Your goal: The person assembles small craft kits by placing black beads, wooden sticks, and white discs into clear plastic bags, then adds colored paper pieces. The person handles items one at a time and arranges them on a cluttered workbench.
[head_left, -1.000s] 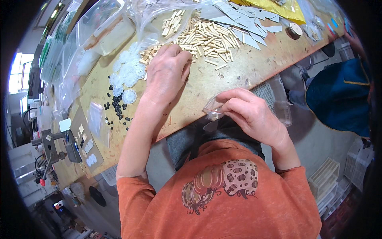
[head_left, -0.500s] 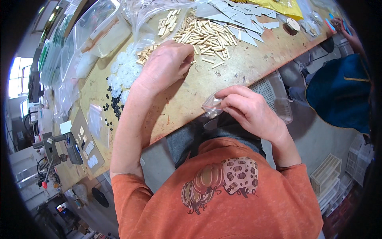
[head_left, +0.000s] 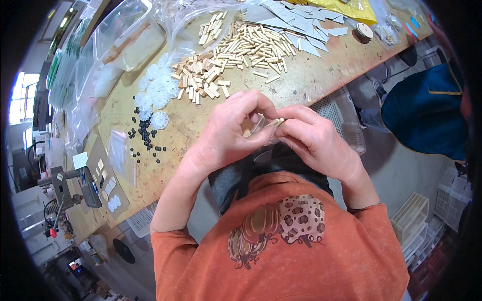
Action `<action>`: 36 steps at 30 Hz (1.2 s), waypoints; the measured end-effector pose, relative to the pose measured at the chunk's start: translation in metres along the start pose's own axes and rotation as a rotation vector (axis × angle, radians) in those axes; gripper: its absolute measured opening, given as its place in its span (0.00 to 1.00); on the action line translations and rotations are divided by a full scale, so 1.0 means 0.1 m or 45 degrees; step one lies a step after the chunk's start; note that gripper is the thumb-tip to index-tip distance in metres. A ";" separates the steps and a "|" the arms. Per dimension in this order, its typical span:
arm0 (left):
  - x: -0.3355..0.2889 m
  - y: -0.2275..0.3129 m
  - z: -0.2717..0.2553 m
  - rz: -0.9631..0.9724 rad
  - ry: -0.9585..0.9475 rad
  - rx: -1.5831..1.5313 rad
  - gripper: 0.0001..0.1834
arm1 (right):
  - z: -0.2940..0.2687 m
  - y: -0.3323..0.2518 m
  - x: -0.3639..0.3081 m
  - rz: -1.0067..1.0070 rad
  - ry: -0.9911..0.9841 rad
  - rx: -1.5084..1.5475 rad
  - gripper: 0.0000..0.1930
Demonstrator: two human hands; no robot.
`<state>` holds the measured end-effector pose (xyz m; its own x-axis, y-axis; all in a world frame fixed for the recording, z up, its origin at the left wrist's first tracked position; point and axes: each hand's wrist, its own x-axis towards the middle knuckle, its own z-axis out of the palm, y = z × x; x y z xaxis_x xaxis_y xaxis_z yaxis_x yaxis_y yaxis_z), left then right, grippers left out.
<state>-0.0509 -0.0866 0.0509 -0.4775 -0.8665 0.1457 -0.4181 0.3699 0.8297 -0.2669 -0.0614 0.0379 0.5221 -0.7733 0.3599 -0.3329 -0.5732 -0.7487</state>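
Note:
My left hand (head_left: 233,128) and my right hand (head_left: 319,140) meet over the table's near edge. Curled fingers of the left hold small wooden dowels (head_left: 278,121), whose pale ends stick out beside the right fingertips. My right hand pinches a small clear zip bag (head_left: 272,139), mostly hidden between both hands. Beyond them lies a heap of round wooden dowels (head_left: 256,47). A pile of flat wooden blocks (head_left: 201,78) is nearer, left of the dowels. Clear plastic discs (head_left: 158,90) and black beads or small rings (head_left: 145,131) lie left of that pile.
Grey triangular pieces (head_left: 296,22) and a round tin-like container (head_left: 363,32) are at the back. Clear plastic bins (head_left: 123,35) stand far left. A sample board (head_left: 108,178) lies beside empty zip bags (head_left: 118,150). A co-worker in a blue apron (head_left: 424,113) is at the right.
My left hand has come back from the wooden pile toward me, with dowels, to the small bag. The blocks it covered now show. The right hand stays about where it was.

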 end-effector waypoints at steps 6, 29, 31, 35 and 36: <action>0.35 -0.29 -0.07 0.196 0.217 0.474 0.08 | 0.00 0.06 -0.04 0.031 0.004 0.019 0.05; 0.46 -0.17 0.03 -0.383 0.051 -0.002 0.07 | -0.07 0.13 -0.19 0.113 0.036 -0.028 0.06; 0.27 0.07 -0.01 -0.552 -0.035 -0.243 0.05 | -0.05 0.09 -0.17 0.113 0.017 -0.010 0.06; 0.08 0.05 0.04 -0.330 -0.103 -0.144 0.06 | -0.02 0.03 -0.11 0.086 0.014 -0.010 0.06; 0.09 0.02 0.02 -0.288 -0.075 -0.132 0.07 | -0.01 0.03 -0.11 0.079 0.007 -0.013 0.06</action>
<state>-0.0578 -0.0931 0.0528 -0.4260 -0.9012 -0.0792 -0.4396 0.1297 0.8888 -0.2742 -0.0551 0.0321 0.4958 -0.8088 0.3163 -0.3724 -0.5270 -0.7639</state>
